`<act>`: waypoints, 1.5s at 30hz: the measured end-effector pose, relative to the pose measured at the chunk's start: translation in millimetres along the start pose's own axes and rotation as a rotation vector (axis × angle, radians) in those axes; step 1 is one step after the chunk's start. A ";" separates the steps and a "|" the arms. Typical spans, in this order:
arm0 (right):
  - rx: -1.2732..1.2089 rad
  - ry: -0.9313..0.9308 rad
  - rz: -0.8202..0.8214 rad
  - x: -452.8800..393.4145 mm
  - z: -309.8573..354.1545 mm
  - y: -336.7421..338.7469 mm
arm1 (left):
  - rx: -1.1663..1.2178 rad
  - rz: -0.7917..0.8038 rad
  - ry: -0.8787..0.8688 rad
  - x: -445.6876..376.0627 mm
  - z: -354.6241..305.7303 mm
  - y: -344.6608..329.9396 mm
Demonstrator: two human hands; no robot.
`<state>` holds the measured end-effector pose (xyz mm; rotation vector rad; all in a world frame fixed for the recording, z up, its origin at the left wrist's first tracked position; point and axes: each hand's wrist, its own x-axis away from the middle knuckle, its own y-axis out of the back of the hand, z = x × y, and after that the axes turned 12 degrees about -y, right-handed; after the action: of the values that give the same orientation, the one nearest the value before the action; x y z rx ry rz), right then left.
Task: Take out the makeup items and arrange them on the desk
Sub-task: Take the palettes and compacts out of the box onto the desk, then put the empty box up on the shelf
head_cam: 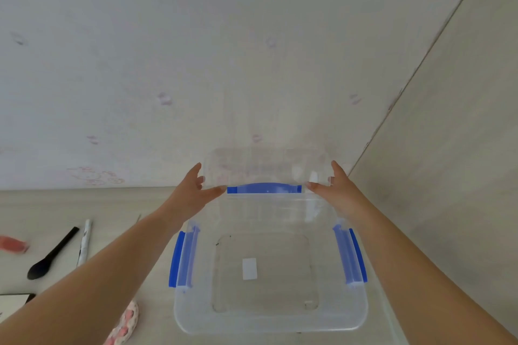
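Both grips clamped on the clear lid, left hand and right hand at its edges, lid upright behind the empty box on tabletop; brush, pen laid out left.

— What are your hands on?
— Your left hand and right hand hold the clear lid by its two ends, thumbs beside its blue handle, above the far edge of the clear box.
— And on the desk?
— To your left lie a black brush, a white pen-like stick and a blurred pink item; a pink-and-white pouch sits near the box.
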<state>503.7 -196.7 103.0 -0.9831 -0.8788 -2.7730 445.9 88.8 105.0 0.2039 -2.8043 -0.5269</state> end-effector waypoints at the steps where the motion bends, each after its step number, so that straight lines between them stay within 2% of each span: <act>1: -0.005 0.004 -0.002 -0.9 -0.1 -1.0 | -0.005 -0.004 -0.011 -0.1 0.8 0.0; 11: -0.190 0.168 -0.165 24.9 3.2 2.1 | -0.003 -0.103 -0.145 19.1 -9.0 7.4; 17: -0.343 0.297 -0.196 58.0 -2.2 1.8 | 0.018 -0.187 -0.282 53.1 -25.1 12.0; 24: -0.430 0.417 -0.155 91.6 -25.3 -5.3 | 0.103 -0.181 -0.384 97.5 -14.8 17.5; 33: -0.367 0.423 -0.226 132.6 -67.9 -16.3 | 0.168 -0.152 -0.407 144.4 19.6 10.1; 45: -0.197 0.442 -0.142 158.1 -136.9 -35.5 | -0.128 -0.166 -0.557 180.0 71.1 -10.1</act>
<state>293.3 -222.2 93.6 -0.3010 -0.6392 -3.0565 254.5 69.4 82.0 0.3049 -3.2882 -0.9227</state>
